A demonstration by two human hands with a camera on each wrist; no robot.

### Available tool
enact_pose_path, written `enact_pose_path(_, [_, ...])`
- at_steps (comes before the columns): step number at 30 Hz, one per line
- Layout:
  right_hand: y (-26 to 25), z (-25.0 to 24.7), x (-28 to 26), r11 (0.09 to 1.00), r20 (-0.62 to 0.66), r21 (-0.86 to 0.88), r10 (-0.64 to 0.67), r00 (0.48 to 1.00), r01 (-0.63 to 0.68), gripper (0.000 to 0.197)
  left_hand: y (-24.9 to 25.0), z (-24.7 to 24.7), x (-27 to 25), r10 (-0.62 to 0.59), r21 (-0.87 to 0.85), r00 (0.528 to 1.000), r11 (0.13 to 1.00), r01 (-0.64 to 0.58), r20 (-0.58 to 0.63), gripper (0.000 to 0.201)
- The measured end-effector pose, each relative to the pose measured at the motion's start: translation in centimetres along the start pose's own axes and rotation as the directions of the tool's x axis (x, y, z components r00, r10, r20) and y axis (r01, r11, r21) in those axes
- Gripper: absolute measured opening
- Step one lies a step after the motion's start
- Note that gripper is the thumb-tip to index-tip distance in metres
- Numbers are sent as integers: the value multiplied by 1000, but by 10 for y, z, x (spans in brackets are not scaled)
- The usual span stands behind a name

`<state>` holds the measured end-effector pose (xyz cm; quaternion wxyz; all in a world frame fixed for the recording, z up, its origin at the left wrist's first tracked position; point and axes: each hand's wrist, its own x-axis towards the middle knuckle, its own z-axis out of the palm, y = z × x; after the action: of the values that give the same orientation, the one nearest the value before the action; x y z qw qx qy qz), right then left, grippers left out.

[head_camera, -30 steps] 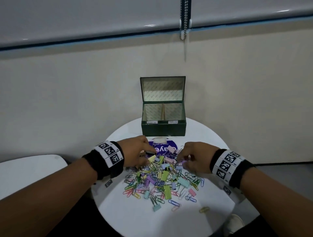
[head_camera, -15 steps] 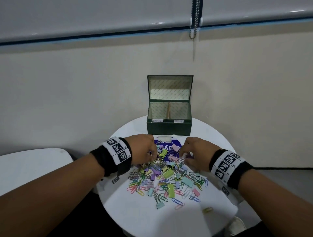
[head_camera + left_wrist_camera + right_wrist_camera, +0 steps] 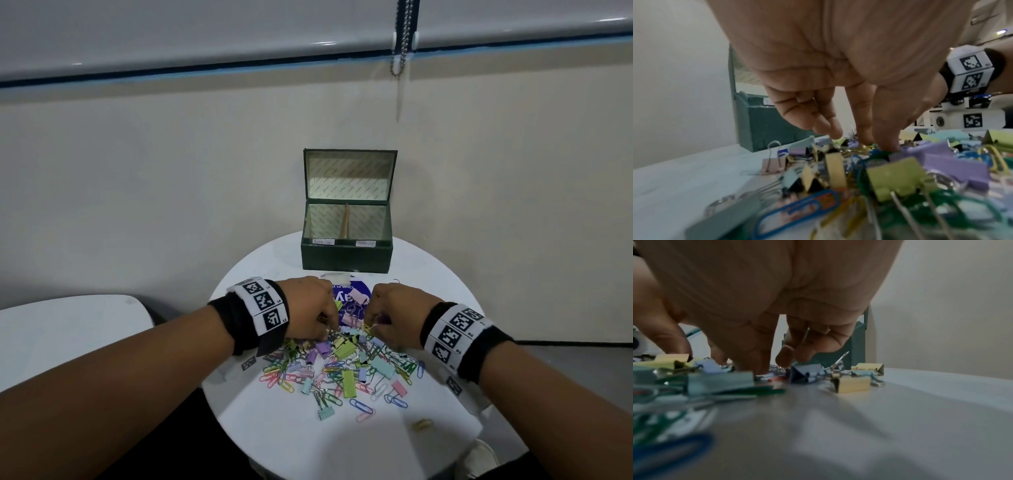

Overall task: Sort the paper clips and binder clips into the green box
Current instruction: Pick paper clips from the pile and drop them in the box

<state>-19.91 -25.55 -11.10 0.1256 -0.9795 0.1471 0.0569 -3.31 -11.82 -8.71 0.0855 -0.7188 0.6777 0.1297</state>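
The green box [image 3: 346, 257] stands open at the far side of the round white table [image 3: 342, 445], lid upright, with a divider between two labelled compartments. A heap of pastel binder clips and coloured paper clips [image 3: 342, 366] lies in the table's middle. My left hand [image 3: 322, 329] reaches down into the heap's far left; in the left wrist view its thumb and forefinger [image 3: 877, 144] touch the clips near a purple binder clip [image 3: 953, 162]. My right hand [image 3: 375, 329] is at the far right of the heap. A clip's silver wire [image 3: 807, 334] shows between its curled fingers.
A round purple sticker [image 3: 356, 289] lies between the hands and the box. One yellowish clip [image 3: 423, 425] sits alone near the table's front right. Another white table [image 3: 68, 329] stands to the left. The wall is just behind the box.
Both hands have drawn closer together at the far edge of the heap, and their fingers have dipped into the clips. The head view has shifted, so the box sits further right.
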Motion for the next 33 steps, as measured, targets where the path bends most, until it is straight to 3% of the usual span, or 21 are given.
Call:
enact_pose_path(6, [2, 1, 1, 1000, 36, 14, -8, 999, 7, 25, -6, 0, 7, -13, -86, 1000, 996, 12, -12, 6])
enact_pose_path(11, [6, 5, 3, 999, 30, 29, -19, 999, 18, 10, -30, -7, -3, -183, -434, 979, 892, 129, -86, 6])
enact_pose_path(13, [8, 8, 4, 999, 22, 46, -10, 1000, 9, 12, -41, -7, -8, -243, -619, 966, 773, 136, -93, 8])
enact_pose_path(15, [9, 9, 4, 996, -6, 88, 12, 1000, -12, 15, -49, -6, -15, -287, -798, 957, 589, 133, -52, 12])
enact_pose_path(18, [9, 9, 2, 987, -72, 150, 72, 995, -61, 13, -57, -2, -25, -264, -943, 964, 313, 117, 32, 28])
enact_pose_path(20, [9, 8, 2, 985, -112, 155, 91, 989, -73, 12, -59, 1, -29, -256, -980, 963, 159, 122, 79, 28])
enact_pose_path(26, [7, 6, 5, 981, -157, 172, 116, 981, -89, 31, -63, 12, -33, -333, -992, 934, -50, 117, 127, 18])
enact_pose_path(30, [7, 4, 3, 990, -179, 128, 84, 980, -61, 23, -66, 10, -39, -410, -987, 898, -44, 153, 158, 17])
enact_pose_path(31, [7, 4, 3, 990, -179, 127, 83, 980, -60, 21, -67, 10, -42, -416, -981, 896, 50, 190, 152, 13])
enact_pose_path(32, [6, 3, 3, 990, -177, 127, 83, 981, -61, 19, -67, 9, -46, -414, -938, 902, 249, 242, 123, 8])
enact_pose_path(33, [6, 3, 4, 990, -176, 126, 82, 981, -60, 19, -66, 9, -50, -393, -809, 915, 509, 295, 86, 6])
